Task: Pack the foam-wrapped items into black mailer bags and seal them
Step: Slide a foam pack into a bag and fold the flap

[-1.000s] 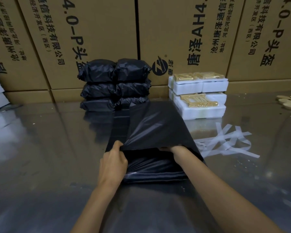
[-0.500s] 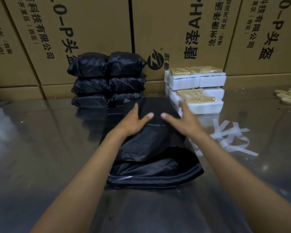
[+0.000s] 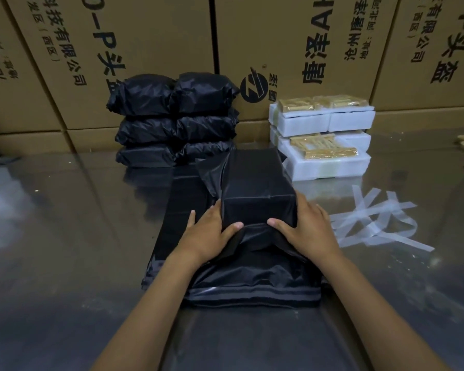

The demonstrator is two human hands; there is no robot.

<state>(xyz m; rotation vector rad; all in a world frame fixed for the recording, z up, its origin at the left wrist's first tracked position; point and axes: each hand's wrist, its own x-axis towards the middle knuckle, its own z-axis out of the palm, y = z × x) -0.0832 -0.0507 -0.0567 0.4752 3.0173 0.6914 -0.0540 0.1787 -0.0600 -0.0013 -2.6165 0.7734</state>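
Observation:
A black mailer bag [image 3: 255, 188] lies in the middle of the table, pulled tight over a box-shaped item inside it. Its open end with a grey seal strip [image 3: 252, 292] points toward me. My left hand [image 3: 212, 234] grips the near left corner of the wrapped block, and my right hand [image 3: 304, 228] grips the near right corner. Behind, to the right, stand white foam-wrapped items [image 3: 324, 145] with gold contents. A stack of packed black bags [image 3: 174, 121] sits at the back left.
Cardboard cartons [image 3: 150, 36] form a wall along the table's far edge. Peeled clear strips [image 3: 375, 223] lie to the right of the bag. Flat black bags [image 3: 182, 210] lie under the one being handled. The table [image 3: 65, 236] is shiny metal.
Both hands went from holding the bag's mouth open, to reaching forward over it, then back to grip the near end of the block. The bag now sits tight around the item.

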